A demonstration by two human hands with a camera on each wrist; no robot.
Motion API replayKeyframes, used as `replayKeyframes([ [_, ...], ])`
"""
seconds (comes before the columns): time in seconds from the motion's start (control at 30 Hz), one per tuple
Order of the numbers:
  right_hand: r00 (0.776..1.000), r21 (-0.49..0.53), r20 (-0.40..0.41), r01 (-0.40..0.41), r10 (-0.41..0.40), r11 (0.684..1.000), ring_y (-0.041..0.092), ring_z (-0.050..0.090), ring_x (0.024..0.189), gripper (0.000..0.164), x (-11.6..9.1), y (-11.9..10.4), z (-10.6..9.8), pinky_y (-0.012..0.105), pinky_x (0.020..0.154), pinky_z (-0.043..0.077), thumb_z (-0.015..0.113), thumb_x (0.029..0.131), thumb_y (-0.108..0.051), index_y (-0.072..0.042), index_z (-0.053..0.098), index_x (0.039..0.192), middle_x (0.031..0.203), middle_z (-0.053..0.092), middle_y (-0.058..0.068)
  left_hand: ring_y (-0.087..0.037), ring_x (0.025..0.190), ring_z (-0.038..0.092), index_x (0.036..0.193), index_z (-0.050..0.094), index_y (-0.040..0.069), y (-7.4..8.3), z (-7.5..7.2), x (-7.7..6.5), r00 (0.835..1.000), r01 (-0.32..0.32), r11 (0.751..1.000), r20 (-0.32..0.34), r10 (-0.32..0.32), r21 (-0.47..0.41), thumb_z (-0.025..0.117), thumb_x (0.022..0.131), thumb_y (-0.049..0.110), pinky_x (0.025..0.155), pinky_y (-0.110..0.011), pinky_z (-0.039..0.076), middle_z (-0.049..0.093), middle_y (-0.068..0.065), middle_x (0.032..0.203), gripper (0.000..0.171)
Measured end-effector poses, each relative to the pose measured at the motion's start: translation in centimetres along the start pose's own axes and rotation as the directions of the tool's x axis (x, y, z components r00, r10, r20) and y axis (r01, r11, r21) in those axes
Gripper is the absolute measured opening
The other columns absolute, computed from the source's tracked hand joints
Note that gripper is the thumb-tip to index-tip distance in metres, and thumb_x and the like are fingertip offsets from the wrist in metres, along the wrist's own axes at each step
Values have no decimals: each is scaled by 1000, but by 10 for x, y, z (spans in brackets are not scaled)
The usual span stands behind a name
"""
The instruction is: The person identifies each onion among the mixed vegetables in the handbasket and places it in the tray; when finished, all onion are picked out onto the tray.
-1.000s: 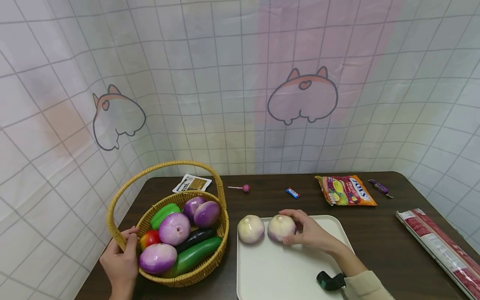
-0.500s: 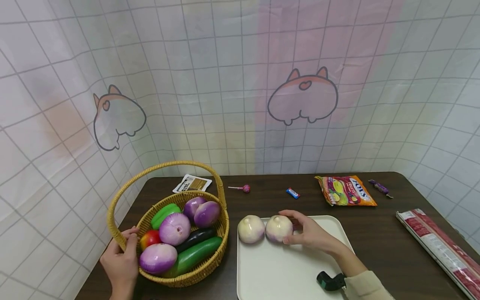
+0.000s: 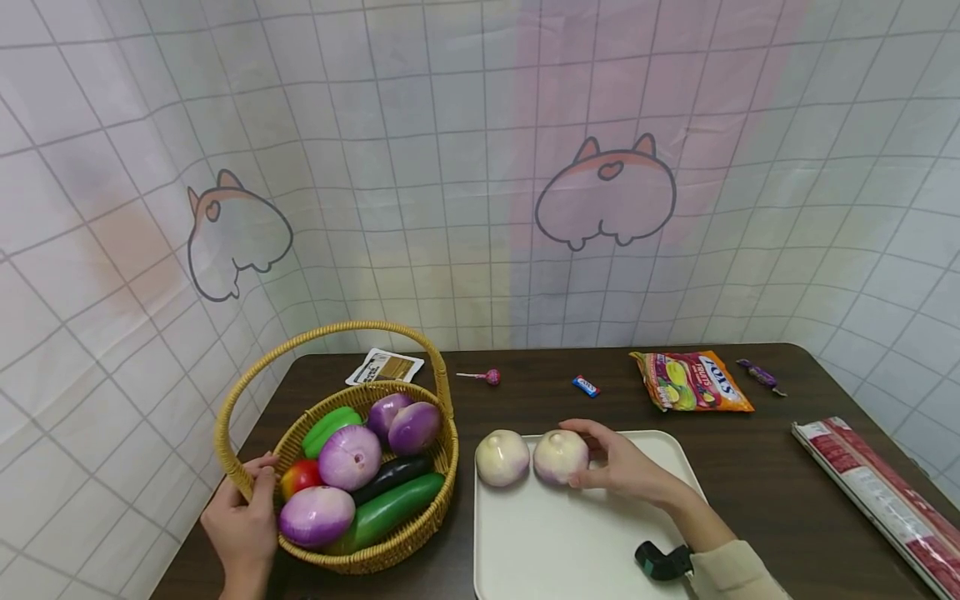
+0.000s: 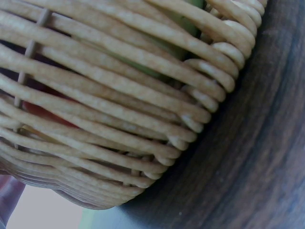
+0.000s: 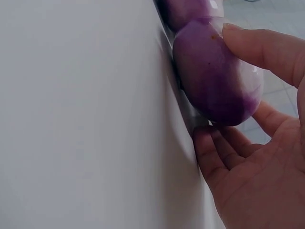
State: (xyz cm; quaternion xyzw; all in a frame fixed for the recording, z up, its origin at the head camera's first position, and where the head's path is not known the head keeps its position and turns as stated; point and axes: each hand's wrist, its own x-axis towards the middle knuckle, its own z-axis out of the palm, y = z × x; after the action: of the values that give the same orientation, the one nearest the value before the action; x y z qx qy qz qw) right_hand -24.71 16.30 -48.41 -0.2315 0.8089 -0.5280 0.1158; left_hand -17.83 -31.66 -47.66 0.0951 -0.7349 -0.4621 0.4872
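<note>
At the left of the head view, my left hand (image 3: 242, 518) grips the wicker basket (image 3: 405, 546) where its handle meets the rim. In the basket lie several purple onions (image 3: 349, 457), a dark eggplant (image 3: 392, 477), a green cucumber (image 3: 386, 510), a green pepper (image 3: 330, 431) and a red-yellow fruit (image 3: 302, 477). My right hand (image 3: 626, 468) holds a white-purple onion (image 3: 558, 457) between thumb and fingers at the far edge of a white tray (image 3: 555, 546). Close on its left sits a second such onion (image 3: 502, 458). The right wrist view shows the thumb against the onion (image 5: 214, 71).
Along the table's back lie a flat packet (image 3: 385, 367), a lollipop (image 3: 491, 377), a small blue candy (image 3: 586, 386), a candy bag (image 3: 692, 381) and a purple-wrapped candy (image 3: 761, 376). A long red-and-white package (image 3: 877, 500) lies at right. A tiled-pattern curtain (image 3: 480, 208) hangs behind.
My right hand shifted its onion slightly left toward the other one, then it moved a touch back to the right. The left hand and basket stay in place.
</note>
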Motion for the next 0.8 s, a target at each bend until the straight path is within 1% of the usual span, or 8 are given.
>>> replayKeyframes([
  [0.23,1000,0,11,9,-9,1000,30,53,118,74,-1,0,-1,48,98,43,79,80,-21,-5,42,143,134,53,15,7,85,65,79,71,-8,0,0,0,1000,3,1000,-2,-3,-7,69,84,-4,78,-8,45,73,-16,87,7],
  [0.4,1000,-13,15,5,-5,1000,31,53,119,78,0,0,-1,47,98,43,80,80,-22,-4,39,144,135,53,15,6,85,65,78,73,-5,2,-1,0,1000,8,1000,0,-8,-2,70,84,-2,77,-8,45,74,-12,87,7],
  [0.57,1000,-12,-4,-6,6,1000,32,51,122,78,-1,0,-3,48,100,43,80,81,-23,-5,39,145,137,52,13,7,85,65,78,73,-3,2,-1,0,1000,7,1000,-3,-7,3,71,84,-1,76,-8,44,74,-11,87,7],
  [0.7,999,10,-47,-6,7,1000,35,50,124,70,-2,-1,-6,47,101,44,75,86,-23,-4,41,144,142,48,17,8,85,65,78,72,-5,1,0,0,1000,9,1000,-6,-9,6,70,84,-3,76,-7,44,74,-12,86,7],
  [0.8,991,3,-132,16,-16,1000,38,52,122,58,-1,-1,-8,40,98,47,70,91,-23,-4,46,141,141,49,20,8,84,64,78,72,-8,2,0,0,1000,13,1000,-11,-13,7,69,83,-5,77,-7,44,74,-13,86,6],
])
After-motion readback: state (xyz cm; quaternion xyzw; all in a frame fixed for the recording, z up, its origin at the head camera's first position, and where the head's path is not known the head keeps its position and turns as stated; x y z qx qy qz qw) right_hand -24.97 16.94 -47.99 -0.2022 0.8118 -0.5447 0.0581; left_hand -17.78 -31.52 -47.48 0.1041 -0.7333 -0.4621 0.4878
